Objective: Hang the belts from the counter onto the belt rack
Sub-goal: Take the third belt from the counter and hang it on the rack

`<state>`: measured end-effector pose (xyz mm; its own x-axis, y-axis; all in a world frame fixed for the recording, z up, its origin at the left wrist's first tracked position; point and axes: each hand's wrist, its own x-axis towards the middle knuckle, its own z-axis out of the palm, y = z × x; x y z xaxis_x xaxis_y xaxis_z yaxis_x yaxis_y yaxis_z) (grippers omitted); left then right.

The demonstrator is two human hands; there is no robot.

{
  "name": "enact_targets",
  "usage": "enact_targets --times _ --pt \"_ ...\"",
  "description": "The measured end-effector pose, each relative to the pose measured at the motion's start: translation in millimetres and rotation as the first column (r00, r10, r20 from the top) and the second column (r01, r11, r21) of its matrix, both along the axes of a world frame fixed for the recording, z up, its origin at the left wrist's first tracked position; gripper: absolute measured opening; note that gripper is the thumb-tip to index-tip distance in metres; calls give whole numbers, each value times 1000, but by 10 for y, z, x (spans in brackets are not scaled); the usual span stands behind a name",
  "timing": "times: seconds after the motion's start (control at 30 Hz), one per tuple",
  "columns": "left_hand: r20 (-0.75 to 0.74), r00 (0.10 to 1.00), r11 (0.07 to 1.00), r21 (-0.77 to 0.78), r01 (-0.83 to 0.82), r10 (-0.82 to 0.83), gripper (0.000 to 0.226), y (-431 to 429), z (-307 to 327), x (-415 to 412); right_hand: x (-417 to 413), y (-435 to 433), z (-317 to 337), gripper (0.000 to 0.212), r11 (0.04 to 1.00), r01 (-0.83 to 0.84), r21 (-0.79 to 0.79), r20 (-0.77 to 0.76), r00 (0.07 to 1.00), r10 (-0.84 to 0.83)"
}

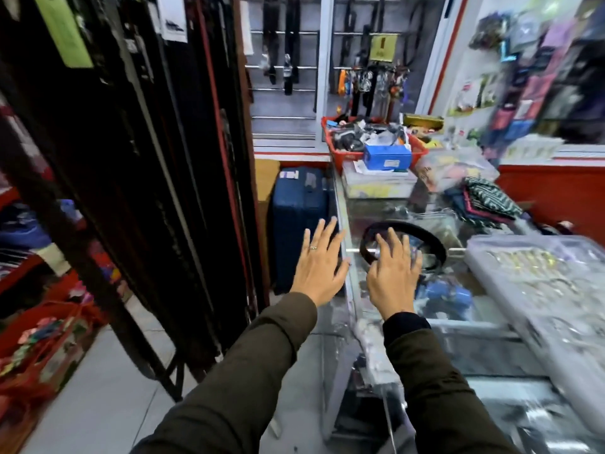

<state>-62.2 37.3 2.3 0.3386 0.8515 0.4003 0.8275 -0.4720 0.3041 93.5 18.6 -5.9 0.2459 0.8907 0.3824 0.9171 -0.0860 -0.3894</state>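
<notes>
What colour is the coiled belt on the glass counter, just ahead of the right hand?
Black. The coiled belt shows clearly in the head view.

Both arms, in dark olive sleeves, reach up from the frame's lower centre. The left hand (319,262) is spread flat, palm down, ring on one finger. The right hand (394,273), just beside it, has fingers loosely curved, empty.

Floor ahead of you: a blue suitcase (299,221) stands upright.
Far end: a red basket (337,152) of clutter, a blue box (387,157) at its front.
Your right: clear plastic trays (537,283).
</notes>
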Motion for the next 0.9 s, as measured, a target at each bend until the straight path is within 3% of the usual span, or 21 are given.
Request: enact_targets --times 0.17,0.33,0.47,0.63,0.77,0.9 --pt "-226 926 941 -229 251 -302 64 207 -151 511 539 79 -121 62 975 35 -220 16 999 -32" --pt "-360 881 926 -329 186 -306 69 427 -181 907 848 249 -258 57 868 41 -495 235 968 89" --pt "-330 895 904 -398 155 -299 60 438 -227 1048 950 315 -210 44 879 -48 -474 242 953 182" --pt "-256 944 941 -317 119 -206 34 304 -212 1024 978 318 -214 28 900 -105 -423 132 975 176" --pt "-208 964 958 -268 105 -164 31 269 -222 915 920 231 -151 16 889 -111 -445 42 989 145" --pt "-151 977 972 -202 120 -152 33 231 -263 731 765 134 -44 20 879 -161 -449 39 979 199"
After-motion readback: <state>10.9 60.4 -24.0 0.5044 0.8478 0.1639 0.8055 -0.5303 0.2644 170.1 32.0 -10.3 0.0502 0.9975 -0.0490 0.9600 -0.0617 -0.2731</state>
